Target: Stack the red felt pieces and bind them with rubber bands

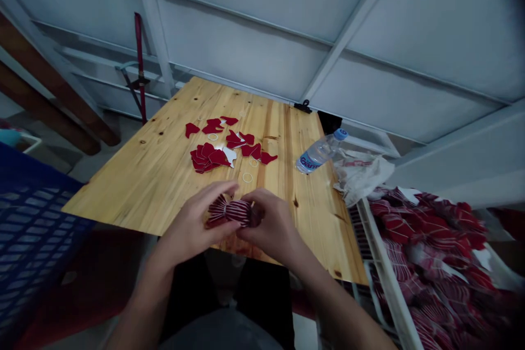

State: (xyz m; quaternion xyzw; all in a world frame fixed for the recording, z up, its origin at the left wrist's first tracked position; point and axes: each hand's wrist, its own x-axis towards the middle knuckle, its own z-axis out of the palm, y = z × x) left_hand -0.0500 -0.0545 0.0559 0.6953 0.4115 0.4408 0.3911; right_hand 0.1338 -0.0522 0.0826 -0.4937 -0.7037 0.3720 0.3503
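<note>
A bundle of dark red and white striped pieces (238,212) is held just above the front edge of the wooden table. Its left end fans out from a narrow pale tie, like a band, around it. My left hand (197,224) curls round the fanned end, thumb below and fingers above. At the other end, my right hand (268,221) grips the bundle between thumb and fingers. Beyond my hands lies a pile of red cut pieces (207,157), one showing a white face. Smaller groups of red pieces (240,139) are scattered behind it. A pale ring-shaped band (247,178) rests nearest my hands.
On the wooden table (164,186), a water bottle (320,152) lies tilted at the right, near a crumpled whitish bag (361,172). A white-rimmed crate (385,262) of striped red bundles stands at right. A blue basket (36,229) is at left; a panelled wall (246,33) closes the back.
</note>
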